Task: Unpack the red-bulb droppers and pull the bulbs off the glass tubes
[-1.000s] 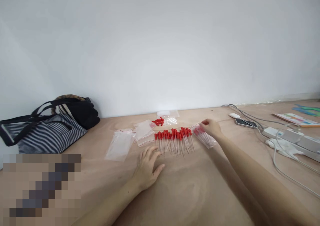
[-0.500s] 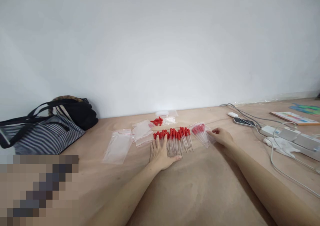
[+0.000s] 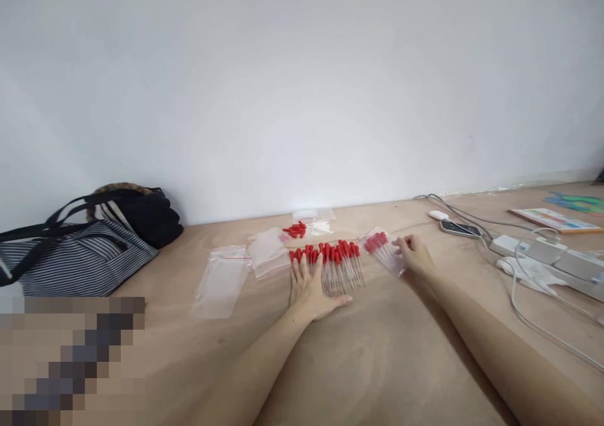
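The left hand (image 3: pixel 311 291) lies flat, fingers spread, on the near-to-far droppers (image 3: pixel 342 267); the right hand (image 3: pixel 417 255) curls against the bag (image 3: pixel 384 253) just right of them, grip unclear.

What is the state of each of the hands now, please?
Left hand: open, flat on the loose droppers.
Right hand: curled at the bag of droppers; grip cannot be told.

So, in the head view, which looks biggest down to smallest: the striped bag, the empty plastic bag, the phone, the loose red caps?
1. striped bag
2. empty plastic bag
3. phone
4. loose red caps, barely smaller than the phone; nearly alike.
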`<state>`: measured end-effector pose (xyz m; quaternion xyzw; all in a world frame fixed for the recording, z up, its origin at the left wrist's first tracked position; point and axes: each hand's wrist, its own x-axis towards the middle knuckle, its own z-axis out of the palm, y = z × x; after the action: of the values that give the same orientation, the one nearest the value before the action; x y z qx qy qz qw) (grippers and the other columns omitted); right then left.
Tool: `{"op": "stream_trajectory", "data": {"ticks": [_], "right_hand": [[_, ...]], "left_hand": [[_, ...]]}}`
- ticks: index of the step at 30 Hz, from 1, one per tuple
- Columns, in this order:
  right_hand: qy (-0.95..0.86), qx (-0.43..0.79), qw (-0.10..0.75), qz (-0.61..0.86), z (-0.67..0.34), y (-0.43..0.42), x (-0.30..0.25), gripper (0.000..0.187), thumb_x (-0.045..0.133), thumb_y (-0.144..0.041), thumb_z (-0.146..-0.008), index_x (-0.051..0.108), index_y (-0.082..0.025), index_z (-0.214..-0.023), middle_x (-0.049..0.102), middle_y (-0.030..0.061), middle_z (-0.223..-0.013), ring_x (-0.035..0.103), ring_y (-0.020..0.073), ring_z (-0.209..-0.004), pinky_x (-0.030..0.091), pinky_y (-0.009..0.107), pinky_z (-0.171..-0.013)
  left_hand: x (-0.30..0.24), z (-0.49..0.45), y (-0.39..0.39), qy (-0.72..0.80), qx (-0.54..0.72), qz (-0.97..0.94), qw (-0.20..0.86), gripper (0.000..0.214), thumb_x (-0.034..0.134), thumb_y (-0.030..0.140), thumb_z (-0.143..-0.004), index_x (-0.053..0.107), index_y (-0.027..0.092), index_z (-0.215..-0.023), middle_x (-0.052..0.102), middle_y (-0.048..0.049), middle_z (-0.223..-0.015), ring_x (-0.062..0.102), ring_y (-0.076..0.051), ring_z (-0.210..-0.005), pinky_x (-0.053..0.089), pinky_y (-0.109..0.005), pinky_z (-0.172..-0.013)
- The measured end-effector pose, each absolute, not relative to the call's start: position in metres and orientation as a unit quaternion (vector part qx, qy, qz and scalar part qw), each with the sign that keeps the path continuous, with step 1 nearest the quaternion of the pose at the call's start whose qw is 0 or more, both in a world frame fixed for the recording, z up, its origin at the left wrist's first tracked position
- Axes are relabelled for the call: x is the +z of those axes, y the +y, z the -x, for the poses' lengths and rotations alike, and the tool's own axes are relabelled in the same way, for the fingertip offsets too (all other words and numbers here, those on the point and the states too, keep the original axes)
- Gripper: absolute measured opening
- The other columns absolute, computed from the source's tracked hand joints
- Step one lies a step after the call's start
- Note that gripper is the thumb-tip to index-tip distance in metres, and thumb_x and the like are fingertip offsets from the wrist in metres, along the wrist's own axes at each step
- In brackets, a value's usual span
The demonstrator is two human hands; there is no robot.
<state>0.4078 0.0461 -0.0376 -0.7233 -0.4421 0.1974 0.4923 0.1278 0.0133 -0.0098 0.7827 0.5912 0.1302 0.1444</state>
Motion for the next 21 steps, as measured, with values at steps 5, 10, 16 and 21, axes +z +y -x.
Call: {"op": "stream_trajectory", "data": {"ticks": [5, 10, 16, 21], "right_hand": [[-0.406, 0.257, 0.619, 0.621, -0.395, 0.043, -0.035, 0.027, 0.039, -0.048, -0.079, 0.034, -0.022, -0.077, 0.062, 0.008, -0.09, 0.062, 0.0143, -0.065, 0.048, 0.026, -0.057], [-0.345, 0.285, 0.715, 0.538, -0.392, 0.036, -0.027, 0.038, 0.05, -0.055, -0.069, 0.032, -0.022, -0.076, 0.061, 0.0008, -0.082, 0.06, 0.0128, -0.059, 0.049, 0.027, -0.054], [-0.282, 0.334, 0.763, 0.476, -0.36, 0.023, -0.02, 0.032, 0.056, -0.047, -0.066, 0.038, -0.022, -0.071, 0.058, -0.0047, -0.063, 0.057, 0.0108, -0.053, 0.046, 0.022, -0.048], [-0.278, 0.419, 0.742, 0.444, -0.294, -0.005, -0.02, 0.031, 0.061, -0.045, -0.063, 0.044, -0.019, -0.067, 0.055, -0.0035, -0.057, 0.054, 0.0119, -0.049, 0.044, 0.023, -0.046]], "left_hand": [[-0.009, -0.137, 0.019, 0.598, 0.133, -0.777, 0.141, 0.114, 0.05, 0.079, -0.044, 0.013, 0.025, -0.137, -0.004, -0.0092, -0.145, -0.009, -0.042, -0.127, 0.004, -0.051, -0.102], [-0.01, -0.14, 0.02, 0.599, 0.15, -0.777, 0.121, 0.11, 0.054, 0.075, -0.047, 0.016, 0.023, -0.136, 0.002, -0.0115, -0.144, -0.004, -0.04, -0.128, 0.006, -0.051, -0.102], [-0.007, -0.129, 0.008, 0.544, 0.308, -0.773, 0.108, 0.08, 0.062, 0.058, -0.057, 0.042, 0.017, -0.123, 0.031, -0.016, -0.133, 0.021, -0.036, -0.125, 0.019, -0.049, -0.1], [-0.003, -0.123, -0.009, 0.433, 0.468, -0.673, 0.375, 0.041, 0.056, 0.046, -0.071, 0.056, 0.016, -0.099, 0.06, -0.0086, -0.093, 0.057, -0.021, -0.087, 0.045, -0.036, -0.08]]}}
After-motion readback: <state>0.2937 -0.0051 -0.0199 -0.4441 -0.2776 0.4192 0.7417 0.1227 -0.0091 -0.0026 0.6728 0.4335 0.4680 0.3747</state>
